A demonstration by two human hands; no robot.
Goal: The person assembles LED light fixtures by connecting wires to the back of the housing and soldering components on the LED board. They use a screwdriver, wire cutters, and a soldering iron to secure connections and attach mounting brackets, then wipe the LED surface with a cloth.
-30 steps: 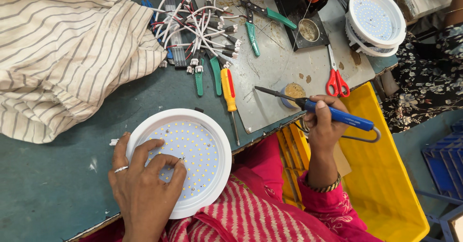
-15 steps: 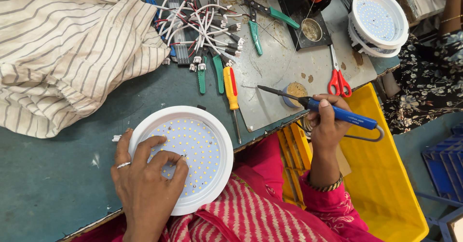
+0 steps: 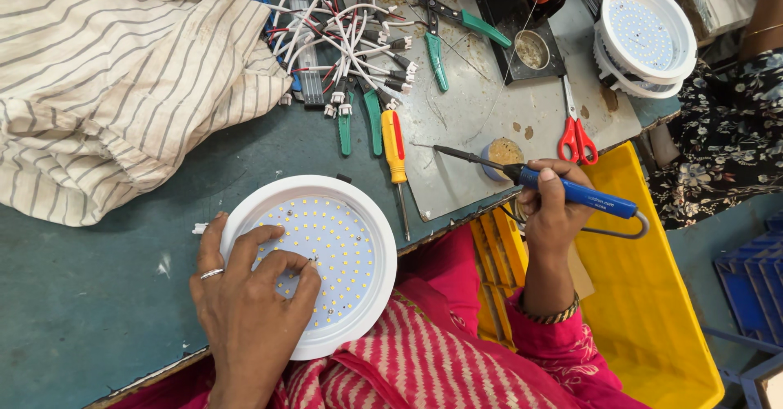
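A round white lamp housing [image 3: 359, 238] with a disc of many small yellow diodes lies on the green table near its front edge. My left hand [image 3: 245, 311] rests on the disc, fingers spread and fingertips pressing near its middle; a ring is on one finger. My right hand [image 3: 555, 209] grips a blue-handled soldering iron [image 3: 571, 190] to the right, over the table edge. Its thin metal tip [image 3: 424, 145] points left above a grey metal plate [image 3: 481, 123], close to a small round tin [image 3: 503, 152].
A striped cloth [image 3: 114, 83] covers the back left. A bundle of white wires [image 3: 342, 34], green cutters [image 3: 436, 50], a yellow screwdriver [image 3: 395, 152], red scissors [image 3: 577, 140] and stacked lamp housings [image 3: 644, 38] lie at the back. A yellow crate [image 3: 644, 295] stands below right; another person's sleeve [image 3: 726, 132] is far right.
The soldering iron's tip has dropped slightly toward the tin on the grey plate. My left hand's fingers have shifted a little on the diode disc; the lamp housing stays put.
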